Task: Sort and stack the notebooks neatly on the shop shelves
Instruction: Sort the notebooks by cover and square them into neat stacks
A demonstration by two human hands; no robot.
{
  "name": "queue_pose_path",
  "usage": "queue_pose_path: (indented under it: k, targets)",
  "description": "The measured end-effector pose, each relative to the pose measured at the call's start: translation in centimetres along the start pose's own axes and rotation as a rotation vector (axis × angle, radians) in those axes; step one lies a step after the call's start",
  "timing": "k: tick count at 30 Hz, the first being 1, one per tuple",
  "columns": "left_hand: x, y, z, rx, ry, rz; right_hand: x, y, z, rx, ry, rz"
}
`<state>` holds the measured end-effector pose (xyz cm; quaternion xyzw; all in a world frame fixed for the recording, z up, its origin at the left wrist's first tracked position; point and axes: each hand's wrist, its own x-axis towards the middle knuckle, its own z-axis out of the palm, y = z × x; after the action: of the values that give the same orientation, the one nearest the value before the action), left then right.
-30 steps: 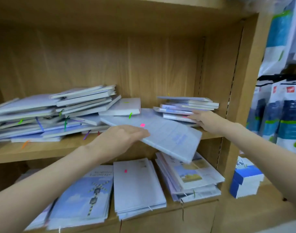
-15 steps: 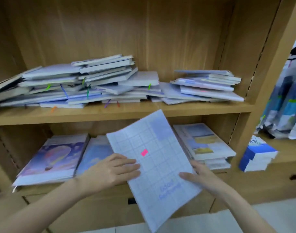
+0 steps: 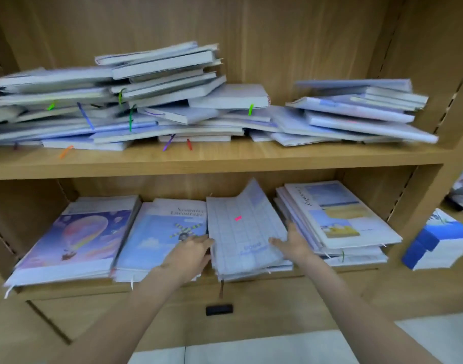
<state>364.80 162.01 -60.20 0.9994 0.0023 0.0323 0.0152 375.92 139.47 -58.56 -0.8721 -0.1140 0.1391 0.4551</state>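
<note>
A pale grid-pattern notebook [image 3: 241, 227] with a pink tag lies on top of the third stack on the lower shelf [image 3: 251, 287], its far end still lifted. My left hand [image 3: 191, 254] presses its left edge with straight fingers. My right hand [image 3: 291, 244] holds its right edge, thumb on the cover. Beside it lie a balloon-cover stack [image 3: 75, 237], a blue sky-cover stack [image 3: 162, 232] and a stack with a yellow landscape cover [image 3: 338, 219]. The upper shelf [image 3: 225, 160] carries a messy heap of pale notebooks [image 3: 135, 101] and a smaller leaning pile [image 3: 356, 111].
A drawer with a black handle [image 3: 219, 310] sits under the lower shelf. To the right, beyond the wooden upright [image 3: 446, 153], stands a blue and white stack of packs [image 3: 440, 245]. Pale floor tiles [image 3: 277, 348] show at the bottom.
The grid notebook came off the upper shelf, was held in front of the shelves, and now rests on the third lower stack. Both hands went down with it; the view dropped.
</note>
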Motion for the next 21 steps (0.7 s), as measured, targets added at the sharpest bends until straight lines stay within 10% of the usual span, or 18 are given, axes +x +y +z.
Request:
queue_pose_path:
  k: [6, 14, 21]
  targets:
    - [0.2, 2.1, 0.5, 0.052, -0.129, 0.033, -1.0, 1.4, -1.0, -0.328, -0.117, -0.003]
    - [1.3, 6.3, -14.0, -0.069, 0.781, 0.515, -6.9, -5.5, -13.6, 0.209, 0.258, -0.406]
    - [8.1, 10.8, -21.9, 0.054, 0.718, 0.45, -3.7, -10.1, -20.2, -0.552, 0.674, -0.646]
